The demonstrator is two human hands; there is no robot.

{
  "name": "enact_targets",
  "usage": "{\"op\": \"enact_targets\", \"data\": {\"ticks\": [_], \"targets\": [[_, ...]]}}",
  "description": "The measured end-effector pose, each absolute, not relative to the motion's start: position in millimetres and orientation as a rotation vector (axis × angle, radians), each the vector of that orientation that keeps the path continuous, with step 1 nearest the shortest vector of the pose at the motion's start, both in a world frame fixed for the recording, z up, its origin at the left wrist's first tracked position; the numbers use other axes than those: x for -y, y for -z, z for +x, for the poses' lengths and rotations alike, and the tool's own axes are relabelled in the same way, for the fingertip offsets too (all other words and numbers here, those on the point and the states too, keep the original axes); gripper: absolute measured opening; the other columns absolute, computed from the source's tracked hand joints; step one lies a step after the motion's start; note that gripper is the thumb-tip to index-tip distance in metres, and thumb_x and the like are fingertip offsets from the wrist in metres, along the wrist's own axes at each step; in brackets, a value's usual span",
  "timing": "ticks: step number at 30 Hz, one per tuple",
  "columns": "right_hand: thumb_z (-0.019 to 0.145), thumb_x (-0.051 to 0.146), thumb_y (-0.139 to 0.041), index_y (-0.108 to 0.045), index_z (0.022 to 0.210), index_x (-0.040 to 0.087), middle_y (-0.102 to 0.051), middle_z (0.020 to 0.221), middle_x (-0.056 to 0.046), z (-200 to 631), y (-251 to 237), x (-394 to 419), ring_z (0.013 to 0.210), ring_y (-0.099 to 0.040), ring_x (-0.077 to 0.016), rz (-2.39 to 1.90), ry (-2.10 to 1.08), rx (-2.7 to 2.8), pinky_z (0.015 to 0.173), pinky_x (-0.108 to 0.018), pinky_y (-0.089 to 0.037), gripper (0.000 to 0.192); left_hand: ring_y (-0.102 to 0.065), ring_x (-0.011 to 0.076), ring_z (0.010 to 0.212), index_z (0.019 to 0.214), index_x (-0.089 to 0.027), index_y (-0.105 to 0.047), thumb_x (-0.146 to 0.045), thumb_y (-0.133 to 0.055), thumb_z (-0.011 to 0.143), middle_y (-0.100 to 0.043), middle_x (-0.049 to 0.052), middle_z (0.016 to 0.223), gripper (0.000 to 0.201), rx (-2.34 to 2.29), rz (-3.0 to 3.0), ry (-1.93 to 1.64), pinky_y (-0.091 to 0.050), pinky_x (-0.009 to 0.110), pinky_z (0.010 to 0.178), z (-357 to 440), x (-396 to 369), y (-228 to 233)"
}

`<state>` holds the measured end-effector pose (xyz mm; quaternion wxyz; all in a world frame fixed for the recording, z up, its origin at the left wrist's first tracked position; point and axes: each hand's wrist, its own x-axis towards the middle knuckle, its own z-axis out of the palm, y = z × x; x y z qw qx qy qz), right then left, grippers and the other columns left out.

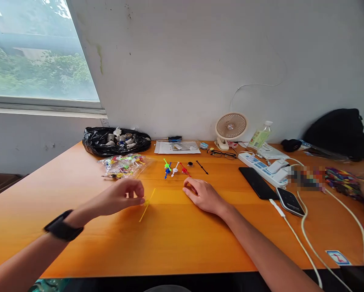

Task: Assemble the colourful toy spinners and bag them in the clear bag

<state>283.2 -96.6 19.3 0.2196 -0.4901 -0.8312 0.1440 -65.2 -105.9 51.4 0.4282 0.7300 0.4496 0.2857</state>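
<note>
My left hand [121, 197], with a black band on its wrist, pinches a yellow plastic arrow spinner [147, 204] between thumb and fingertips just above the table. The spinner is slightly blurred and slants up to the right. My right hand [204, 195] rests on the table, fingers loosely curled and a little apart, with nothing visible in them. Beyond it lie a red arrow spinner [184, 170], a white one [175, 169], and a blue one [168, 172] touching a green one [167, 164]. A black round piece [190, 164] and a separate black arrow [202, 167] lie to their right.
A clear bag of colourful parts [124, 165] lies before a black plastic bag [116, 142]. Papers [160, 147], a small fan [231, 126], glasses [221, 154] and a bottle [261, 136] stand farther back. A power strip [261, 166], phone [256, 182] and cables [297, 239] occupy the right.
</note>
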Motion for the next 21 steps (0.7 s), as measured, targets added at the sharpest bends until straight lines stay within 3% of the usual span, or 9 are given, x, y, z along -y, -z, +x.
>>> {"op": "enact_targets", "data": {"ticks": [2, 5, 8, 10, 12, 16, 19, 21], "targets": [[0.104, 0.035, -0.055, -0.063, 0.104, 0.022, -0.07, 0.091, -0.002, 284.2, -19.2, 96.1, 0.079, -0.063, -0.0173, -1.357, -0.404, 2.302, 0.072, -0.029, -0.042, 0.014, -0.055, 0.0131, 0.058, 0.074, -0.021, -0.076, -0.031, -0.088, 0.075, -0.071, 0.003, 0.071, 0.015, -1.047, 1.962, -0.65, -0.037, 0.022, 0.053, -37.1, 74.1, -48.3], [0.105, 0.034, -0.052, -0.063, 0.104, 0.022, -0.071, 0.09, -0.003, 283.3, -19.1, 95.6, 0.081, -0.065, -0.019, -1.339, -0.412, 2.302, 0.074, -0.031, -0.047, 0.017, -0.054, 0.0129, 0.059, 0.074, -0.02, -0.076, -0.028, -0.091, 0.071, -0.07, 0.004, 0.072, 0.017, -0.914, 1.85, -0.834, -0.035, 0.021, 0.052, 1.3, 38.6, -57.2], [0.107, 0.031, -0.048, -0.062, 0.124, 0.021, -0.072, 0.115, -0.01, 275.9, -22.4, 100.2, 0.107, -0.067, -0.0241, -1.197, -0.268, 2.248, 0.095, -0.038, -0.051, 0.024, -0.059, 0.0138, 0.066, 0.082, -0.016, -0.074, -0.035, -0.084, 0.081, -0.071, 0.008, 0.083, 0.021, -0.735, 1.267, -1.142, -0.041, 0.02, 0.055, 31.9, 22.6, -79.1], [0.107, 0.032, -0.049, -0.05, 0.148, 0.021, -0.062, 0.144, -0.014, 265.9, -27.0, 107.6, 0.135, -0.056, -0.0282, -1.059, -0.078, 2.211, 0.115, -0.045, -0.043, 0.042, -0.062, 0.0161, 0.068, 0.086, -0.016, -0.069, -0.046, -0.072, 0.09, -0.068, 0.008, 0.082, 0.031, -0.559, 0.769, -1.215, -0.049, 0.025, 0.06, 49.1, 18.4, -95.1], [0.107, 0.035, -0.049, -0.03, 0.164, 0.023, -0.044, 0.164, -0.013, 252.4, -31.3, 116.3, 0.153, -0.038, -0.0302, -0.93, 0.07, 2.236, 0.126, -0.05, -0.031, 0.062, -0.058, 0.015, 0.06, 0.087, -0.015, -0.064, -0.048, -0.058, 0.097, -0.062, 0.006, 0.073, 0.035, -0.454, 0.43, -1.308, -0.048, 0.025, 0.055, 63.8, 16.2, -108.3], [0.108, 0.042, -0.041, -0.001, 0.171, 0.021, -0.017, 0.176, -0.012, 219.1, -34.8, 123.9, 0.163, -0.015, -0.0297, -0.775, 0.099, 2.357, 0.132, -0.054, -0.021, 0.077, -0.05, 0.0139, 0.052, 0.089, -0.016, -0.06, -0.049, -0.043, 0.101, -0.056, 0.004, 0.067, 0.039, -0.352, 0.231, -1.332, -0.044, 0.025, 0.05, 85.0, 13.1, -120.4], [0.109, 0.045, -0.037, 0.006, 0.171, 0.018, -0.005, 0.178, -0.012, 192.5, -40.8, 113.8, 0.164, -0.003, -0.0314, -0.809, 0.045, 2.261, 0.132, -0.057, -0.015, 0.08, -0.05, 0.0132, 0.051, 0.087, -0.018, -0.057, -0.049, -0.038, 0.103, -0.056, 0.003, 0.068, 0.04, -0.31, 0.221, -1.345, -0.043, 0.026, 0.051, 92.2, 11.4, -115.0], [0.109, 0.046, -0.036, -0.002, 0.171, 0.019, -0.008, 0.178, -0.009, 176.1, -48.4, 103.4, 0.164, 0.001, -0.0318, -0.829, 0.038, 2.176, 0.133, -0.058, -0.01, 0.076, -0.052, 0.0128, 0.051, 0.083, -0.019, -0.054, -0.051, -0.034, 0.104, -0.055, 0.002, 0.067, 0.043, -0.366, 0.309, -1.396, -0.045, 0.026, 0.053, 92.7, 10.9, -107.1]]}}
